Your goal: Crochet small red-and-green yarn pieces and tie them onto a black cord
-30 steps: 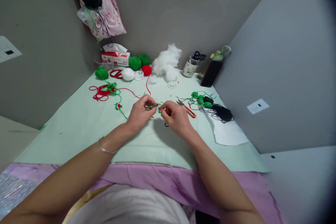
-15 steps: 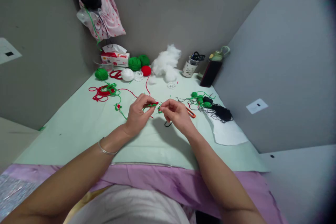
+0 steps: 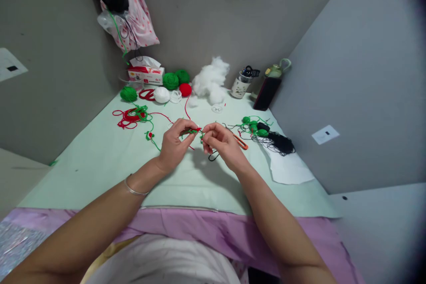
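Note:
My left hand (image 3: 175, 142) is closed, pinching a small red and green crocheted piece (image 3: 191, 132) between thumb and fingers. Close beside it on the right, my right hand (image 3: 221, 142) has its thumb and fingertips pressed together at the piece's edge. What those fingertips hold is too small to make out. A loop of black yarn (image 3: 213, 158) shows just below the right hand. Part of the piece is hidden behind my left fingers. Right beside my right hand lies an orange-handled tool (image 3: 242, 143), partly covered by the hand.
Red and green yarn (image 3: 131, 116) lies tangled at left, near a small crocheted bit (image 3: 149, 136). Yarn balls (image 3: 171, 80), a tissue box (image 3: 146, 75), white stuffing (image 3: 211, 82), a pen cup (image 3: 241, 86) and a bottle (image 3: 268, 88) line the back. Black yarn (image 3: 281, 143) lies at right.
My right hand's fingers have shifted slightly and loosened a little beside the piece. My left hand stays nearly in place, still pinching it.

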A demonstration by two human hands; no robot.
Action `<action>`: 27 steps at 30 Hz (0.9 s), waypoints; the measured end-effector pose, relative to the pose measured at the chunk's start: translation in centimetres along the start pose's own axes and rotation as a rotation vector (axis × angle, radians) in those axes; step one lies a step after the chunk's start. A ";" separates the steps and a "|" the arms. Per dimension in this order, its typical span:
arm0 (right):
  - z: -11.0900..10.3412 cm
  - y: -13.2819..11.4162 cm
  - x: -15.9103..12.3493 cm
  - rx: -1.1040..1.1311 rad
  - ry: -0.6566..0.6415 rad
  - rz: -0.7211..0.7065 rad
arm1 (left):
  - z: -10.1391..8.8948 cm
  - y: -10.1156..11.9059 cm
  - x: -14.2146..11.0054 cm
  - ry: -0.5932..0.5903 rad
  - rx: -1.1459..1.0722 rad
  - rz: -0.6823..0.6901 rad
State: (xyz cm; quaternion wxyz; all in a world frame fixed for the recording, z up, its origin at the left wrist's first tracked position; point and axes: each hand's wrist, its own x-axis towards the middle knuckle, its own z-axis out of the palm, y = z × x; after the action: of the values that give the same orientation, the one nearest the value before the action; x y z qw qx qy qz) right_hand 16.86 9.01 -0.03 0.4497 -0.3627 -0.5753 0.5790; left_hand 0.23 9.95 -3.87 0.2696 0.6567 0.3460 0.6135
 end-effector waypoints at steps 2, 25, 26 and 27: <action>0.1 0.0 0.1 0.012 0.032 -0.010 | 0.1 0.1 0.0 -0.035 -0.055 -0.057; -2.7 1.0 1.4 0.292 0.221 0.142 | -0.1 0.9 1.2 -0.429 -0.711 -0.712; -2.7 1.1 1.4 0.291 0.195 0.148 | -0.3 0.9 1.2 -0.438 -0.725 -0.719; -2.7 1.2 1.5 0.287 0.184 0.149 | -0.4 0.9 1.2 -0.446 -0.737 -0.725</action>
State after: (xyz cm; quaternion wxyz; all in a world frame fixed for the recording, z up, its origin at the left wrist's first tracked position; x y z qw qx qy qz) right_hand 18.78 11.42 -1.29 0.5033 -0.3879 -0.4149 0.6512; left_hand 0.00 10.28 -2.37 0.7413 0.4721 0.2468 0.4083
